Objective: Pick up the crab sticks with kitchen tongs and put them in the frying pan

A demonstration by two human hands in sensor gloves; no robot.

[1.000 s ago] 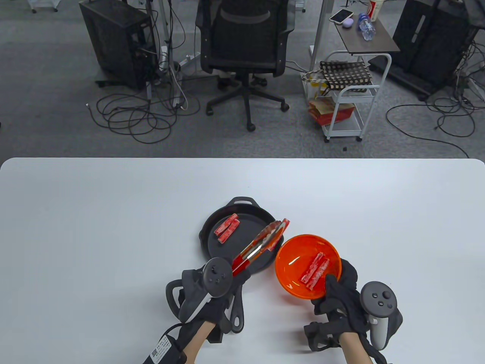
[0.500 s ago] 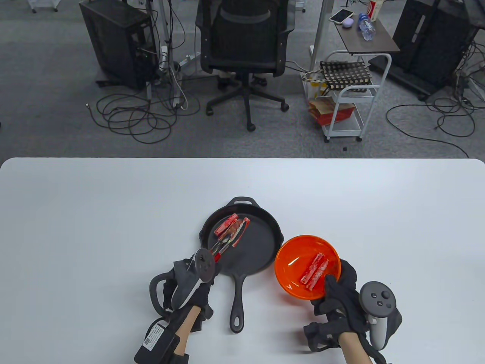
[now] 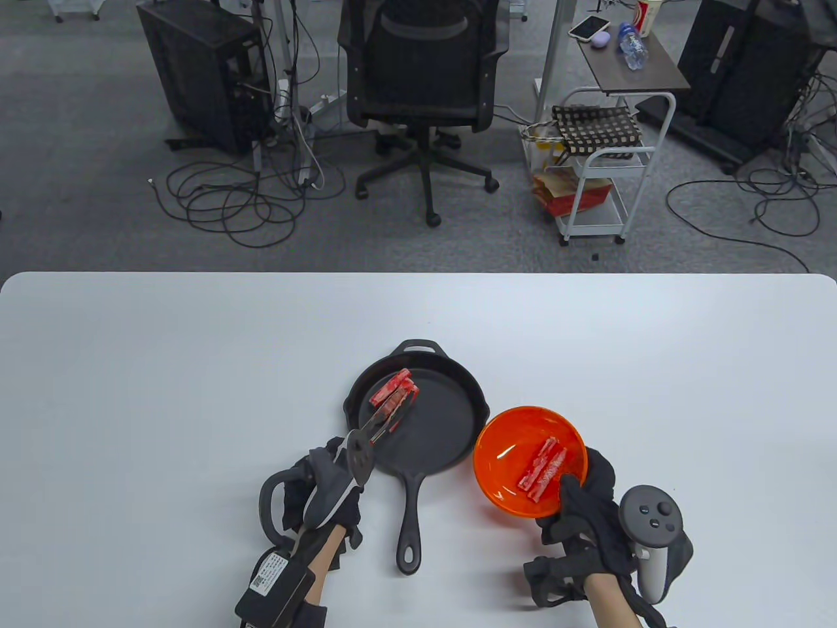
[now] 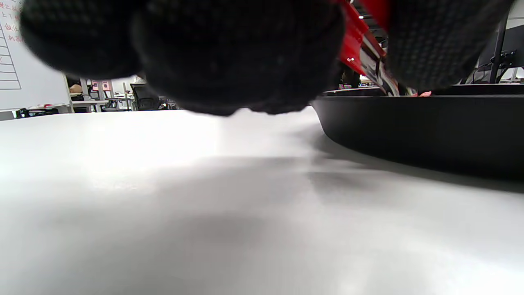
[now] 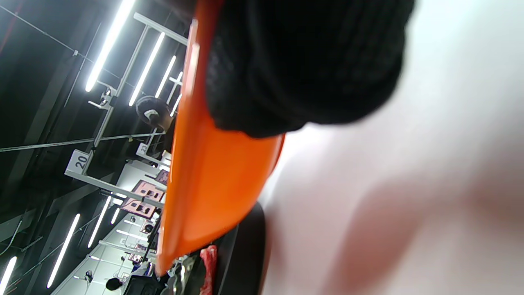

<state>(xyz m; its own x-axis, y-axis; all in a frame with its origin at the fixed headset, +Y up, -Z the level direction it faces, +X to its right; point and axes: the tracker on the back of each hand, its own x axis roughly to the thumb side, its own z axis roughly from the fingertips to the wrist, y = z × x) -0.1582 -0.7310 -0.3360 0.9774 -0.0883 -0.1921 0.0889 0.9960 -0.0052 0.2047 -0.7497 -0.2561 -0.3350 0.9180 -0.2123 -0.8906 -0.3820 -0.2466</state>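
A black frying pan [image 3: 458,438] sits mid-table with its handle toward me. Red crab sticks [image 3: 391,391] lie at its far left. My left hand [image 3: 330,481] grips red-handled metal tongs [image 3: 382,422] whose tips rest among those sticks; I cannot tell whether they still pinch one. In the left wrist view the gloved fingers [image 4: 204,53] curl round the red tongs [image 4: 360,41] beside the pan wall [image 4: 409,127]. My right hand [image 3: 579,500] grips the near rim of an orange bowl [image 3: 510,438] holding two crab sticks [image 3: 543,468]. The right wrist view shows the bowl [image 5: 204,184] tilted.
The pan's handle [image 3: 409,523] lies on the white table [image 3: 163,392] between my hands. An office chair [image 3: 422,85], a white cart [image 3: 605,163] and floor cables stand beyond the far table edge.
My left hand swung the tongs with a crab stick from the pan's right edge to its far left and lowered them onto the sticks there. The right hand and bowl stayed still.
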